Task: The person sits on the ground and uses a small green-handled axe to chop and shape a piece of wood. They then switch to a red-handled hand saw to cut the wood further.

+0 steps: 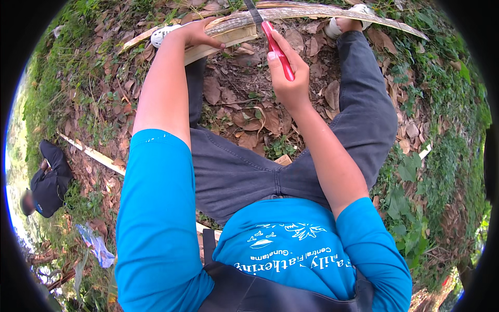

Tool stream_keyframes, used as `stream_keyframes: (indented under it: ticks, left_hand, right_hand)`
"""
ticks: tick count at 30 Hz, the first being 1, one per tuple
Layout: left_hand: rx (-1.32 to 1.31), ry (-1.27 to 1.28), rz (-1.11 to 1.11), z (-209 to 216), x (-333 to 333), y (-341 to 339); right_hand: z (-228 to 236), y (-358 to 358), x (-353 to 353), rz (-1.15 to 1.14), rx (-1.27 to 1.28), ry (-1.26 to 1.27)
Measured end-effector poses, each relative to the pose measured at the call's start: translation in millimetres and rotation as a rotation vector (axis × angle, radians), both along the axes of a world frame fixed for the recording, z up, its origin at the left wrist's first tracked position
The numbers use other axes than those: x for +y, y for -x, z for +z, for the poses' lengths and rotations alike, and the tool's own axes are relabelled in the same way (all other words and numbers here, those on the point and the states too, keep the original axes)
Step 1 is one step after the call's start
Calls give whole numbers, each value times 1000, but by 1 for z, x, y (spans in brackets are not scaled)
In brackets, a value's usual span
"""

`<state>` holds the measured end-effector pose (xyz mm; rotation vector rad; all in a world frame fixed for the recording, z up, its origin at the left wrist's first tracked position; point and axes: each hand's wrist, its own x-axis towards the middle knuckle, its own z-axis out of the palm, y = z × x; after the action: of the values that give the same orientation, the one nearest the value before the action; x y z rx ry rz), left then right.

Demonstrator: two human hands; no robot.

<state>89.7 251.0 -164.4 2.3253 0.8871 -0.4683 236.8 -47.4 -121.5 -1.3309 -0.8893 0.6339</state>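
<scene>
My right hand is closed round the red handle of a knife. Its dark, narrow blade points away from me and crosses a long split strip of wood, rough and bark-like on its outer face. To the left, my left hand grips that strip from above, thumb on the near side and other fingers partly hidden. Just below the strip, near my left thumb, lies a shorter pale piece of wood. The blade's tip runs out of the picture at the top.
My legs are spread on both sides, with shoes near the strip. Dry leaves and grass cover the ground. Another pale strip lies at left, near a seated person and a plastic bag.
</scene>
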Motion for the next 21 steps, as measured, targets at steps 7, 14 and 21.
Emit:
stream_keyframes:
  ticks: [7, 14, 21]
  left_hand:
    - [72, 65, 8, 6, 10, -2]
    - [91, -25, 0, 18, 16, -2]
    - [-58, -608, -25, 26, -34, 4]
  right_hand:
    - [21, 11, -82, 33, -60, 129]
    - [51, 9, -87, 62, -66, 162]
    - [61, -1, -44, 30, 109, 130]
